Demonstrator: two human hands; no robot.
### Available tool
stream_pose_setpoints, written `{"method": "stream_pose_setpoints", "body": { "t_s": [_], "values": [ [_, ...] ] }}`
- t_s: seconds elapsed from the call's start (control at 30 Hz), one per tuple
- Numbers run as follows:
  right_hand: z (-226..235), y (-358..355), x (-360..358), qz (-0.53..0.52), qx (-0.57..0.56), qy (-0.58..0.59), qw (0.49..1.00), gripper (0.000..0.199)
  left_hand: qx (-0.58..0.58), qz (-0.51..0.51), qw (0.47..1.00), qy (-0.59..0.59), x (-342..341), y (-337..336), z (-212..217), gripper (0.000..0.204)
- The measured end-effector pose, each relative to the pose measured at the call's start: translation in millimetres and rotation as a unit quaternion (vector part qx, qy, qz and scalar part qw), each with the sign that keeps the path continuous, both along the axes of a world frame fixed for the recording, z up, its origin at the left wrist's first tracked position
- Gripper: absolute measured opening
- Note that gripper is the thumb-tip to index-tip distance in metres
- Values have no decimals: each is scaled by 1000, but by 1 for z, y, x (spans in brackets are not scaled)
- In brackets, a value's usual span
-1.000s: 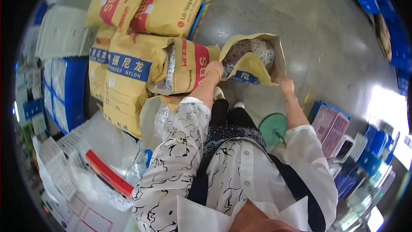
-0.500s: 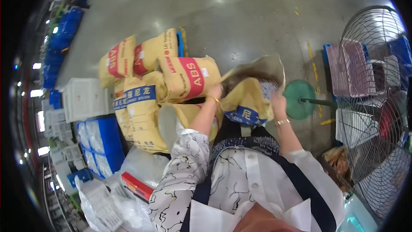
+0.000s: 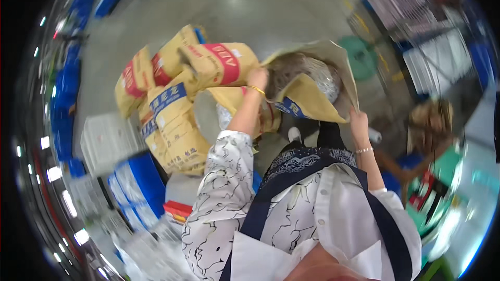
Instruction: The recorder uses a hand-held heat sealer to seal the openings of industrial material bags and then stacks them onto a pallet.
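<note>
Wider apart now than half a second ago, the left hand point(image 3: 258, 79) and right hand point(image 3: 358, 123) grip, fingers closed, opposite rims of a gaping tan paper sack point(image 3: 312, 98) before the white-shirted person point(image 3: 291, 213); leftward, bulging red-banded tan sacks point(image 3: 224, 65) lie piled.

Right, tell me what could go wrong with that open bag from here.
The open paper bag might tear: the left hand and right hand grip it only by its edge.

The pale contents might spill, since its mouth gapes wide and the near flap sags inward.

Swung right, it could bump the green round base seen just past its far edge.
</note>
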State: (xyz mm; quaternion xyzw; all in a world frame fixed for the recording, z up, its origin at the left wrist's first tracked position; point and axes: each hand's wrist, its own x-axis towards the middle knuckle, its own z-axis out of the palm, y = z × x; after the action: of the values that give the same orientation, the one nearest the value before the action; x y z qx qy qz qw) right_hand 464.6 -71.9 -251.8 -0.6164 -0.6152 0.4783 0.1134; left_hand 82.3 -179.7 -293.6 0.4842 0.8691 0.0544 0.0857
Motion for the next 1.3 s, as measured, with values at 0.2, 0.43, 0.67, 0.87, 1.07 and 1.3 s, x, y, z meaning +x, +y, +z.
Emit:
{"method": "stream_pose_setpoints", "body": {
  "t_s": [0.2,0.43,0.67,0.87,1.07,1.3],
  "values": [
    [16,-34,28,-84,-35,57,994,44,79,4,994,-69,7,5,17,26],
    [17,-73,75,-111,-131,74,982,41,124,199,917,-322,49,-54,-2,26],
    [14,-97,106,-53,-115,11,992,43,77,408,768,-488,105,-94,-12,28],
    [-15,-150,158,-41,-112,-93,988,51,7,206,920,-332,134,-59,-38,36],
    [-23,-201,188,-75,-143,-133,978,53,-74,164,911,-372,164,-28,-24,43],
    [-45,-210,172,-8,-159,-139,977,53,-96,140,945,-281,102,-103,-96,45]
  ]
}}
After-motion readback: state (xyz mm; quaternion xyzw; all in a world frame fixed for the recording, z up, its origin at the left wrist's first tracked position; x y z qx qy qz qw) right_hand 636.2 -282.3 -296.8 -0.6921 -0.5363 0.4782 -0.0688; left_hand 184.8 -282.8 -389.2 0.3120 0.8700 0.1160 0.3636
